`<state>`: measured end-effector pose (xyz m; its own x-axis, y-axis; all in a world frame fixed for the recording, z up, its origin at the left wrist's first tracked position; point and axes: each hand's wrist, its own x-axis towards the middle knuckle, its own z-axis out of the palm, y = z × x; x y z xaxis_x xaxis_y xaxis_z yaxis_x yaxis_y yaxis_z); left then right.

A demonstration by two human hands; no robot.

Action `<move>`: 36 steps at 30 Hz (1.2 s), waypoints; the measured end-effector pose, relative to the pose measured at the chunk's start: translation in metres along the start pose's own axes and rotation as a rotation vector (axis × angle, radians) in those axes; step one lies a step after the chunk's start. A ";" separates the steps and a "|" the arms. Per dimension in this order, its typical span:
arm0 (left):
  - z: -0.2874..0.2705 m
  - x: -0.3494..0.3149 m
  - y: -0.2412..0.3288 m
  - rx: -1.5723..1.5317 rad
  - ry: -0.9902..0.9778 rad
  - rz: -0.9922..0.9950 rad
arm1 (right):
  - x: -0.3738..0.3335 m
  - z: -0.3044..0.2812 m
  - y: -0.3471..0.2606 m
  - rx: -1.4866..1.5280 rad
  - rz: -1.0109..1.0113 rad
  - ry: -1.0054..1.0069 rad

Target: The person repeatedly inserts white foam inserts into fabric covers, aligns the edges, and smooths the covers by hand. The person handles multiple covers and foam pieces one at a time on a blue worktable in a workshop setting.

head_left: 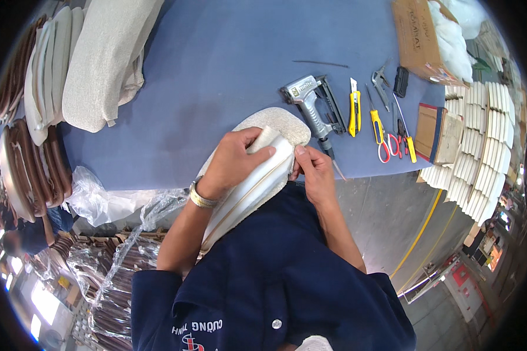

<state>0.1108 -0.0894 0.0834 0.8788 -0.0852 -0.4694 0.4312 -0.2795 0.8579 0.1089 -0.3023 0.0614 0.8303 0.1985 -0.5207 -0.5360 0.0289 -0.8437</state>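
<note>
A long padded piece (262, 182) lies over the table's near edge and against my body. Its light grey-beige fabric cover (284, 119) is open along one side, showing white padding and a thin tan strip. My left hand (231, 164) is closed on the fabric at its upper left, thumb laid across the padding. On the other side, my right hand (315, 174) pinches the cover's edge near the rounded end. The right fingertips are partly hidden under the fabric. Just beyond that hand lies a silver staple gun (310, 105), its hose trailing towards me.
Right of the staple gun lie a yellow utility knife (355, 108), red-handled scissors (385, 149), screwdrivers (376, 126) and a small air blow gun (382, 85). A cardboard box (418, 38) with white stuffing stands far right. Covered pads (102, 64) are stacked at left, plastic wrap (102, 196) below.
</note>
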 end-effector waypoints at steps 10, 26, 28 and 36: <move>0.068 -0.037 0.006 0.398 0.247 0.498 | -0.024 -0.006 0.027 0.148 -0.040 0.144; 0.081 -0.040 0.002 0.483 0.250 0.533 | -0.019 -0.006 0.044 0.419 0.030 0.126; 0.085 -0.044 -0.001 0.469 0.188 0.532 | -0.025 -0.018 0.056 0.439 0.031 0.134; 0.023 -0.093 -0.052 -0.262 0.178 -0.022 | -0.037 -0.068 0.096 0.345 0.157 0.143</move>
<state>0.0019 -0.0894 0.0778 0.8805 0.0935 -0.4647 0.4685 -0.0216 0.8832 0.0369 -0.3738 -0.0088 0.7339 0.0886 -0.6734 -0.6576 0.3409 -0.6718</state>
